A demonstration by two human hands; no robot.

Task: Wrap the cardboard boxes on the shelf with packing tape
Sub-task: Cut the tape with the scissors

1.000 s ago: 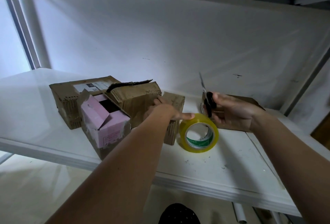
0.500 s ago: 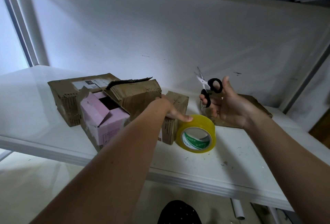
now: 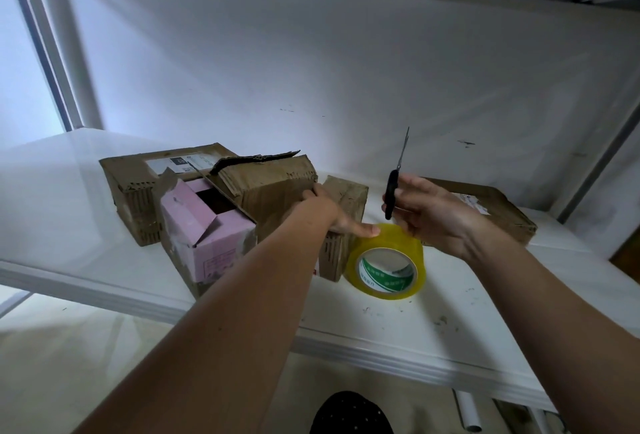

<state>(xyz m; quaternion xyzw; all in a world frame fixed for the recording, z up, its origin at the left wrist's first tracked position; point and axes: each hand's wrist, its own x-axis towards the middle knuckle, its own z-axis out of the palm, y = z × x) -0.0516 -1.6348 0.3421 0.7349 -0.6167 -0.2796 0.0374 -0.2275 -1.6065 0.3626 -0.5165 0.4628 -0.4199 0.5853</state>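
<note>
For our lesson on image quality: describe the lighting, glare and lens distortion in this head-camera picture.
Head view: dim and bluish, daylight from the left; soft glare washes the shelf at left; wide-angle distortion bows the shelf edge and stretches the forearms; scissors and tape roll stay fairly sharp.

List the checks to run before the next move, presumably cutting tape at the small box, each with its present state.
1. Scissors gripped in right hand: ok.
2. Blades parted for a cut: cannot tell, seen edge-on.
3. Left hand on small brown box, thumb touching tape roll: ok.
4. Tape stretched from roll to box: cannot tell.
5. Pink box closed: not ok, flaps open.
</note>
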